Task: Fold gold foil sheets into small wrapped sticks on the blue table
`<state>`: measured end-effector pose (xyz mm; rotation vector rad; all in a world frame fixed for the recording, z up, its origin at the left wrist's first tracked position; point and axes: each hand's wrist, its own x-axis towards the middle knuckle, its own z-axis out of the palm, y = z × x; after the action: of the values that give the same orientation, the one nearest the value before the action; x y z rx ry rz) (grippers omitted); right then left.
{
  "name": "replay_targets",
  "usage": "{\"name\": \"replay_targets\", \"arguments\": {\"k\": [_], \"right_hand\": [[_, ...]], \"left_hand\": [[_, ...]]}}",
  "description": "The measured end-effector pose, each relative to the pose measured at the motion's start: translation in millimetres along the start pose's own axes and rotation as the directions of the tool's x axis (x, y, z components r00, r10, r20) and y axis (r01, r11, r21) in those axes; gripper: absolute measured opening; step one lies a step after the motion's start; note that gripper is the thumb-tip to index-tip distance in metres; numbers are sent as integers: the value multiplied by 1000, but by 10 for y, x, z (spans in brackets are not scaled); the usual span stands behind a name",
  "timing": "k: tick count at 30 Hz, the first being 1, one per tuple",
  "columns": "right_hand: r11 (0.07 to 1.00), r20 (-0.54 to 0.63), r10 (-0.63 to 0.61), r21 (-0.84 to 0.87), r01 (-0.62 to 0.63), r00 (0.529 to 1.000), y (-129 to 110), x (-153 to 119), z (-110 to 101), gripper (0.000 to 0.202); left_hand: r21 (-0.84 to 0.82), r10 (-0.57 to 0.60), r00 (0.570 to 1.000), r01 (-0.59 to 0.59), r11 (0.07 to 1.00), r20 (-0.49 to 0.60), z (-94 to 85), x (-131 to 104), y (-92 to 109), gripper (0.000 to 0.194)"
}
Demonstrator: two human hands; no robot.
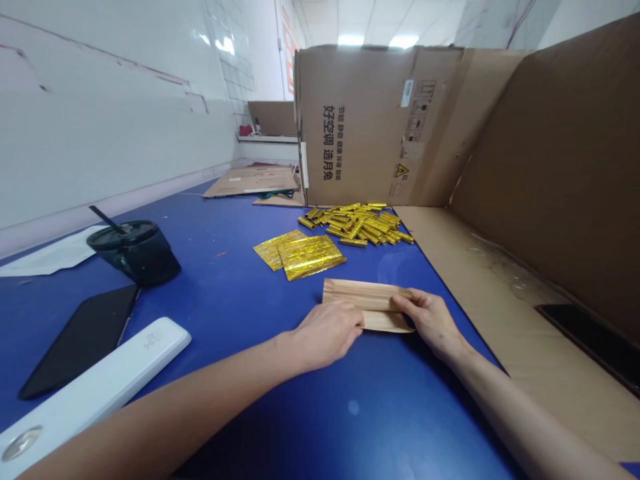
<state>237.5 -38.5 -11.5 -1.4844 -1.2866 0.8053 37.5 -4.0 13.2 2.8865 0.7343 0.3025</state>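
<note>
The blue table (235, 300) spreads wide left of the pile of gold rolls (367, 227); its edge passes the pile's right side. On the pile's near side, the left hand (330, 331) and right hand (434, 321) grasp a creased brown sheet (360, 291) (wood-grained, oblong) between their fingers. Crinkled, shiny gold sheets (313, 258) lie beside the pile.

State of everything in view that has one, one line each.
Left hand: closed on brown sheet
Right hand: gripping sheet's right end
Brown sheet: creased lengthwise, partly folded
Gold sheets: spread out, overlapping
Gold rolls: heaped loosely
Dark cup: standing, lid on, straw in
Black slab: lying flat, face dark
</note>
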Motion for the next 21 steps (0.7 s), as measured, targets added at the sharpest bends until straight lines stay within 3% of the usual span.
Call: {"name": "replay_targets", "arguments": {"k": [4,7,11,17,21], "right_hand": [[1000,-4,8,6,-8,1000,-27,-11,4,27],[1000,3,13,22,-13,1000,-33,-15,8,27],[998,34,13,56,-15,999,-7,-8,15,29],[997,34,-23,70,20,999,13,0,14,27],[997,31,-40,66,37,999,-12,-10,14,26]], "left_hand": [[-140,-50,998,56,989,46,-2,55,-70,24],[-144,-110,994,108,984,-4,67,88,-102,21],[-42,-127,989,124,991,-76,147,104,-85,16],[133,-105,993,111,985,-49,131,92,-32,10],[216,-62,992,84,973,-106,145,82,-30,7]]}}
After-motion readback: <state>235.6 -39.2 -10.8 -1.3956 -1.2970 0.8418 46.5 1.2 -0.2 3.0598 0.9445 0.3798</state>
